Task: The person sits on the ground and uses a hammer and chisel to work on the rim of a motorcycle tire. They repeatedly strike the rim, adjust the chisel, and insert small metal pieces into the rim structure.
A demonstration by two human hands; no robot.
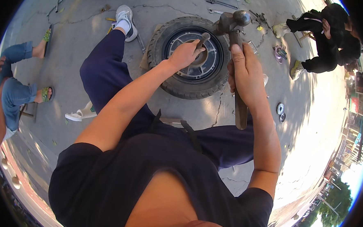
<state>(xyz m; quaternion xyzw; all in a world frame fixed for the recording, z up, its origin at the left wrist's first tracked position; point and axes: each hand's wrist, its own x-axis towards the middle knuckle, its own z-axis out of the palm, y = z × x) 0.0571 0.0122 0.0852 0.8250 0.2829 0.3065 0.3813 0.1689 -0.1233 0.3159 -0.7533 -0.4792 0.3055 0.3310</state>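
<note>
A black tyre [158,42] on a wheel with a spoked metal hub [194,72] lies flat on the ground in front of me. Over the hub, my left hand [184,55] is closed around a short metal rod [202,40] that has a flared round head on top. Its lower end is hidden behind my fingers and I cannot tell whether it touches the hub. My right hand [246,69] grips a ball-peen hammer [234,21] by its wooden handle. The hammer head is raised, up and to the right of the rod, apart from it.
Wrenches [220,2] and small metal parts lie beyond the wheel. Two ring-shaped parts [280,109] rest on the ground at right. A person in black [329,35] sits at far right, another person in jeans [17,80] at left. A white sandal [79,114] lies by my left leg.
</note>
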